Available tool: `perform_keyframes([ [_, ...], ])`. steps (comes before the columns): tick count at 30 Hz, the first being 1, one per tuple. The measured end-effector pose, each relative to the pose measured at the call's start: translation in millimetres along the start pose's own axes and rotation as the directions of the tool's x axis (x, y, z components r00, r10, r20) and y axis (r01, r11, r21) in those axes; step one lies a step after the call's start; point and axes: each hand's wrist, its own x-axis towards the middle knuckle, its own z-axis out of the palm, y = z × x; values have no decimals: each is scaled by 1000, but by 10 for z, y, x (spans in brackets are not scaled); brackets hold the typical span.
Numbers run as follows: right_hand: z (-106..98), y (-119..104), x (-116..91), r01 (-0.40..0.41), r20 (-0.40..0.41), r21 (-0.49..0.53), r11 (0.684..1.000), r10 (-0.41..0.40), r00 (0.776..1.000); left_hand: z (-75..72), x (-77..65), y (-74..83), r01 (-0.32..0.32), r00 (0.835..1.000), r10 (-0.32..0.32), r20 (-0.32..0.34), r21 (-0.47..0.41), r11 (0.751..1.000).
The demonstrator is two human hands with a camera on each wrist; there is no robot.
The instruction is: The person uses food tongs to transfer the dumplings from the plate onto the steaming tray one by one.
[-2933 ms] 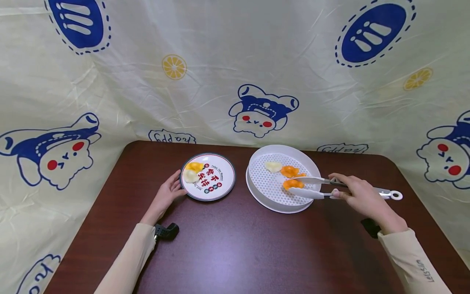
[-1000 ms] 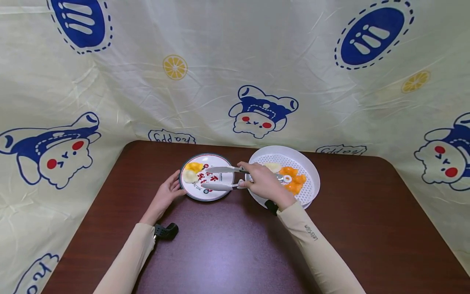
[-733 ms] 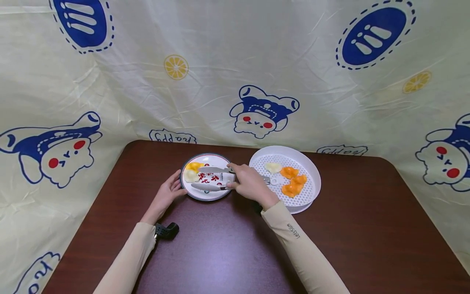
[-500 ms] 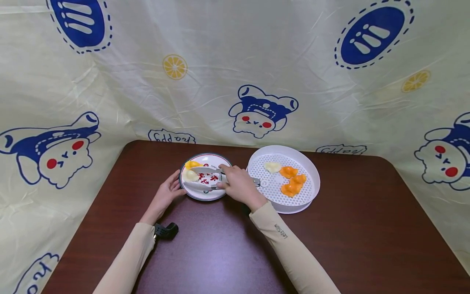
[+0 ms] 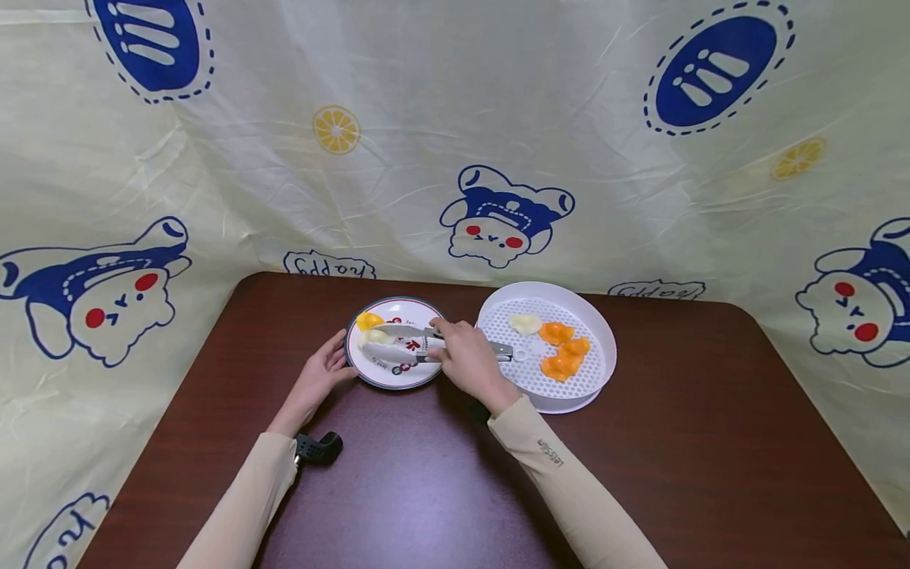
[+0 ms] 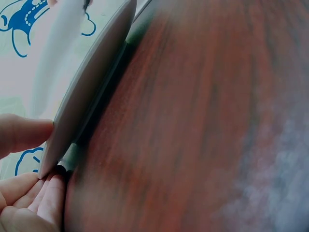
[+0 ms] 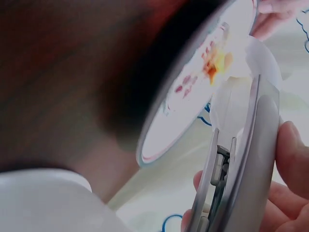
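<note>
My left hand (image 5: 316, 378) pinches the left rim of a round white plate (image 5: 426, 312) with red lettering, thumb above and fingers below in the left wrist view. My right hand (image 5: 471, 359) grips a pair of grey-white tongs (image 5: 407, 330), which reach left over the plate. Between the tongs' tips is a whitish dumpling-like piece (image 5: 377, 337), partly covered by them. A yellow dumpling-like piece (image 5: 370, 321) lies just behind it, near the plate's left rim. In the right wrist view, the tongs (image 7: 256, 159) fill the foreground with their two arms slightly apart.
Right of the plate stands a round white perforated steamer tray (image 5: 604, 340), set on a white base. It holds a whitish piece (image 5: 525, 324) and several orange pieces (image 5: 562, 366). The dark brown table (image 5: 419, 482) meets a printed curtain (image 5: 398, 197) at its back edge.
My right hand has carried the tongs left from the orange pieces in the steamer tray to the plate. Lately the tongs' tips have drawn closer around the whitish piece. My left hand has stayed put.
</note>
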Motion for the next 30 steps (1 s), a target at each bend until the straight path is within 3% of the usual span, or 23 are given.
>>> perform_keyframes([
  [9,-330,158,-110,-55,-47,63,997,58,997,0,1,12,2,1000,-2,-1,6,1000],
  [21,-689,612,-425,-69,-121,94,993,80,989,-7,-3,-6,20,1000,-20,-18,-3,1000],
  [30,-838,982,-660,-180,-106,43,983,184,977,-15,-4,-1,36,999,-36,-15,-4,999],
])
